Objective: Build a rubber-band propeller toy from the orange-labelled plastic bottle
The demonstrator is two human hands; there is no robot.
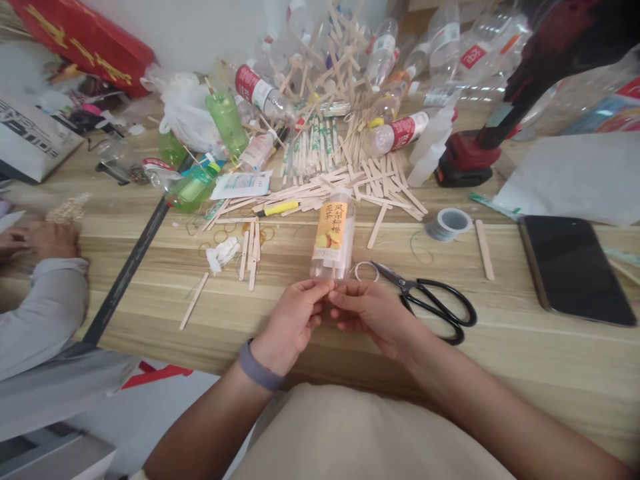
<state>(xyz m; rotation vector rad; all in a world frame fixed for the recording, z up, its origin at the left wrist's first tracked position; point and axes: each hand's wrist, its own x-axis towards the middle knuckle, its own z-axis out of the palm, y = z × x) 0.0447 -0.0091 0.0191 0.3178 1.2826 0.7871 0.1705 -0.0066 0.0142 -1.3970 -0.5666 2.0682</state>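
Observation:
My left hand and my right hand meet at the near end of a clear plastic bottle with an orange and yellow label. Both have thumb and fingers pinched together, fingertips almost touching. Whatever they pinch is too small to make out. Just right of my right hand, black-handled scissors lie on the table, blades toward the bottle. Beside the blade tip is a pale ring. A spool of thread sits farther right.
Behind the bottle are piled wooden sticks, a yellow utility knife and several plastic bottles. A phone lies right, near a red and black power tool. Loose sticks lie left. Another person's hands work at far left.

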